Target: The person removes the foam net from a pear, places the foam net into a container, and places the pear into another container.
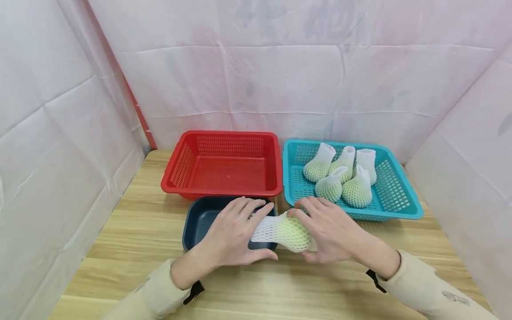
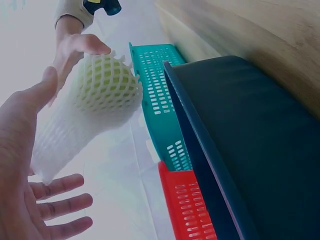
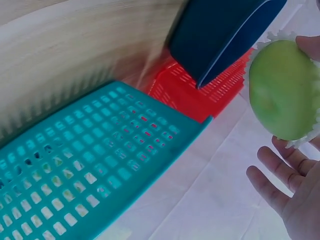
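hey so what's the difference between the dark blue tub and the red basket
Walls: the dark blue tub has solid sides, while the red basket has slotted ones.
Size: the tub looks smaller than the basket.
Place: the tub sits in front, partly covered by the left hand in the head view; the basket stands behind it, nearer the cloth backdrop.
Both are open-topped, with rounded corners.
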A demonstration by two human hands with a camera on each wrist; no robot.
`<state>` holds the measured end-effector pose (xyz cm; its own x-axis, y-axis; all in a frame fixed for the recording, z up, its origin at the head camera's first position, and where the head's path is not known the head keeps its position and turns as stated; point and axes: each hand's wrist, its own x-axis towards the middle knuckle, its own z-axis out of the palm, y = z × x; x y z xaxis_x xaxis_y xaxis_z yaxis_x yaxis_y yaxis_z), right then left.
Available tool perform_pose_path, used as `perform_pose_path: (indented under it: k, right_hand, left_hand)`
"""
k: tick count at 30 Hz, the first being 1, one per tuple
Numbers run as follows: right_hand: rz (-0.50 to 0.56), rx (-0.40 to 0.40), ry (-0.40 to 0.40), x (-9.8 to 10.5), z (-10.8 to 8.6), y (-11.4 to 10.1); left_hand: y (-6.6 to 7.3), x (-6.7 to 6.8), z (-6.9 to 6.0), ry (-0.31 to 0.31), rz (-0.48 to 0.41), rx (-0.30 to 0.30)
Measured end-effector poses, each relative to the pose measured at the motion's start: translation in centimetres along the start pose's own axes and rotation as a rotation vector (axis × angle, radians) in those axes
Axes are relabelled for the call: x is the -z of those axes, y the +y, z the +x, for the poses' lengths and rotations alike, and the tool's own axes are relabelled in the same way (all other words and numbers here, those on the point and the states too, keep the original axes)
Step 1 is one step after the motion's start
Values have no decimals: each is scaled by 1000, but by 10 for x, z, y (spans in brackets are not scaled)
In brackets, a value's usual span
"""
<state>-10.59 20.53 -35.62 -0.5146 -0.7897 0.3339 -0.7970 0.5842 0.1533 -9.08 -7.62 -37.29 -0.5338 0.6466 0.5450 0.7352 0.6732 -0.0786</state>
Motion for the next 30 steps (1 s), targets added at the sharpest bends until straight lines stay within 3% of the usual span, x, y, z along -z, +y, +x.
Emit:
perform_pose_path:
  k: [12,19,30]
  right_hand:
    - [-21,8,-15,-3,11,-3]
    - [-16,25,-15,-3,17,-6]
    - [-14,46,12,-4,22,-7]
  left_hand:
    - [4,-6,3,-12,129,-91]
    - [5,-12,4,0,203,-108]
    - [1,-15,1,27,208,-120]
